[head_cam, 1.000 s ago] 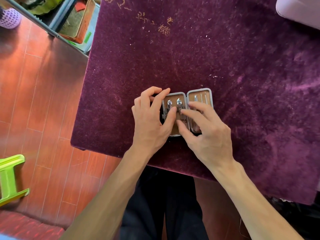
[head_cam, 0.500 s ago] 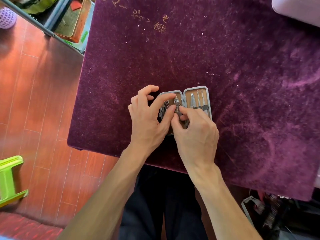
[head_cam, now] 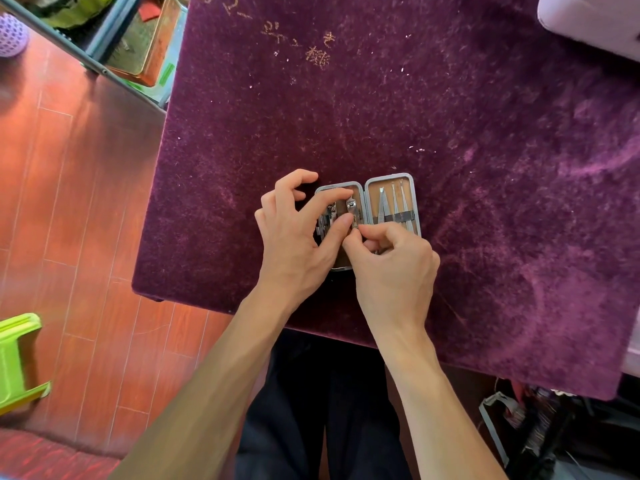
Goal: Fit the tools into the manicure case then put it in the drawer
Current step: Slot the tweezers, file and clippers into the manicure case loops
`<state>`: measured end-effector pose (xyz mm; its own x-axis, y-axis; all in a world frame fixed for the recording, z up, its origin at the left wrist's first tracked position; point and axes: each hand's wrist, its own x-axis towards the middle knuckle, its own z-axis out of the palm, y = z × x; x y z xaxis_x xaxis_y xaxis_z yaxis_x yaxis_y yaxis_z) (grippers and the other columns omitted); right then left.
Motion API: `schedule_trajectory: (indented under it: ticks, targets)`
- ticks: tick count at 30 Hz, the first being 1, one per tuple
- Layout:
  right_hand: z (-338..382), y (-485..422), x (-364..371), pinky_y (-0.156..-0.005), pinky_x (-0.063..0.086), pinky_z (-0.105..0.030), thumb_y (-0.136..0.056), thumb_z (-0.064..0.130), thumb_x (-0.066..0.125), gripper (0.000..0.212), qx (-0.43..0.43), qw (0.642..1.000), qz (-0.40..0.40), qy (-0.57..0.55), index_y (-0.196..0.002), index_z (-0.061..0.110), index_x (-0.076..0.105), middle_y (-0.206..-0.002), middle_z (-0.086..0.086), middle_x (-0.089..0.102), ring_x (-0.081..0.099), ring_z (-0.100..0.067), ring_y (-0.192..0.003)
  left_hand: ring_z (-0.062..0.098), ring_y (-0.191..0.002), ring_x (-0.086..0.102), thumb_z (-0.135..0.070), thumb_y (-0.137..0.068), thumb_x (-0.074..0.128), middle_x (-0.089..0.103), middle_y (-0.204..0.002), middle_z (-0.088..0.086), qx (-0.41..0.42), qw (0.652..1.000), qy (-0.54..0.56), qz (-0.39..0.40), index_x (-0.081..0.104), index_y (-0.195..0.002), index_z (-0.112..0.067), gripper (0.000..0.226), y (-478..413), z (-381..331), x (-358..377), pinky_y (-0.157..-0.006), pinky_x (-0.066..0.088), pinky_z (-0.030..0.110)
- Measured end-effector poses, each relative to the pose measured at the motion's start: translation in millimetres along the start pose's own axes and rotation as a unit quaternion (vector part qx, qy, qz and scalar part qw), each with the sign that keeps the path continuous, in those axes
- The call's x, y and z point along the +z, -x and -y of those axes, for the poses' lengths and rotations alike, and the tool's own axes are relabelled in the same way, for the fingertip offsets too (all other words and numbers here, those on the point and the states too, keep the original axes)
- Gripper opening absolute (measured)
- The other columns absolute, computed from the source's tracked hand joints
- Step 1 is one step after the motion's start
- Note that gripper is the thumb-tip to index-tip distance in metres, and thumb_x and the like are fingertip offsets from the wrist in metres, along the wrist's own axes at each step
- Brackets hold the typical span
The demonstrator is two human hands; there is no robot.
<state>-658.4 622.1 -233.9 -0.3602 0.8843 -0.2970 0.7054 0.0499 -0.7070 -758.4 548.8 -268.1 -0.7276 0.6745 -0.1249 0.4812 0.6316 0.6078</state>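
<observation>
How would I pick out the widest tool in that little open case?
On the purple velvet table, find the open grey-rimmed manicure case near the front edge. In its right, tan-lined half, under a dark strap, it is the leftmost silver tool: a broad tapering blade, unlike the two thin picks beside it.

Deep purple tabletop point(head_cam: 450, 98), flecked pale, with gold scribbles; grey-rimmed manicure case point(head_cam: 373, 197), tan lining; silver tools point(head_cam: 382, 207); reddish-brown plank floor point(head_cam: 86, 237); lime-green stool point(head_cam: 17, 358).
</observation>
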Motion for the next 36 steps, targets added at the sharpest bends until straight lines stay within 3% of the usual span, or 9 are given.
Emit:
schedule_trajectory:
  ticks: [6,9,13,19,24,32,36]
  targets:
    - [-2,0,-6,-0.07,0.061,-0.033,-0.093,0.033,0.08,0.012,-0.02,1.0,0.009,-0.008,-0.083,0.026,0.081,-0.065,0.018,0.069,0.069,-0.006,-0.062,0.015,-0.118,0.041,-0.047,-0.092,0.064,0.043,-0.142,-0.006,-0.006,1.0,0.005,0.014,0.068,-0.122,-0.042,0.03,0,-2,-4,-0.099,0.024,0.028]
    - [-9,-5,-19,-0.065,0.058,-0.025,-0.092,0.027,0.08,0.003,-0.05,0.998,-0.02,-0.016,-0.094,0.028,0.082,-0.073,0.015,0.071,0.063,-0.003,-0.059,0.016,-0.119,0.041,-0.047,-0.092,0.065,0.043,-0.143,-0.006,-0.005,1.0,0.009,0.018,0.068,-0.121,-0.041,0.03,0,-4,-5,-0.1,0.024,0.028]
    - [-23,-13,-30,-0.063,0.052,-0.012,-0.092,0.023,0.08,0.019,-0.065,0.997,-0.03,0.009,-0.111,0.023,0.082,-0.082,0.008,0.069,0.057,-0.007,-0.055,0.016,-0.119,0.041,-0.047,-0.092,0.065,0.043,-0.143,-0.005,-0.005,1.0,0.005,0.017,0.068,-0.122,-0.041,0.031,0,-4,-5,-0.1,0.026,0.03]
    - [-23,-15,-26,-0.071,0.06,-0.026,-0.093,0.015,0.081,0.033,-0.12,0.992,0.004,0.049,-0.125,0.014,0.079,-0.088,0.005,0.066,0.06,-0.011,-0.062,0.017,-0.119,0.041,-0.048,-0.091,0.065,0.043,-0.143,-0.005,-0.008,1.0,0.008,0.016,0.069,-0.121,-0.041,0.031,0,-6,-4,-0.101,0.027,0.031]
    - [-23,-17,-24,-0.066,0.054,-0.019,-0.093,0.013,0.08,0.029,-0.139,0.989,0.008,0.058,-0.122,0.016,0.082,-0.087,0.009,0.065,0.054,-0.002,-0.059,0.016,-0.119,0.04,-0.046,-0.091,0.066,0.044,-0.142,-0.005,-0.009,1.0,0.008,0.013,0.069,-0.121,-0.041,0.031,0,-5,-5,-0.1,0.028,0.032]
    - [-22,-15,-25,-0.066,0.058,-0.027,-0.094,0.012,0.078,0.028,-0.137,0.989,0.016,0.061,-0.122,0.015,0.081,-0.088,0.011,0.065,0.055,-0.006,-0.059,0.017,-0.119,0.042,-0.046,-0.091,0.066,0.044,-0.142,-0.005,-0.007,1.0,0.006,0.011,0.069,-0.121,-0.04,0.031,0,-6,-5,-0.099,0.025,0.03]
    - [-22,-16,-25,-0.067,0.057,-0.022,-0.094,0.012,0.078,0.029,-0.141,0.988,0.016,0.064,-0.123,0.014,0.081,-0.088,0.007,0.068,0.056,-0.006,-0.059,0.017,-0.119,0.042,-0.047,-0.091,0.065,0.044,-0.143,-0.005,-0.004,1.0,0.004,0.011,0.069,-0.122,-0.04,0.031,1,-6,-5,-0.1,0.025,0.03]
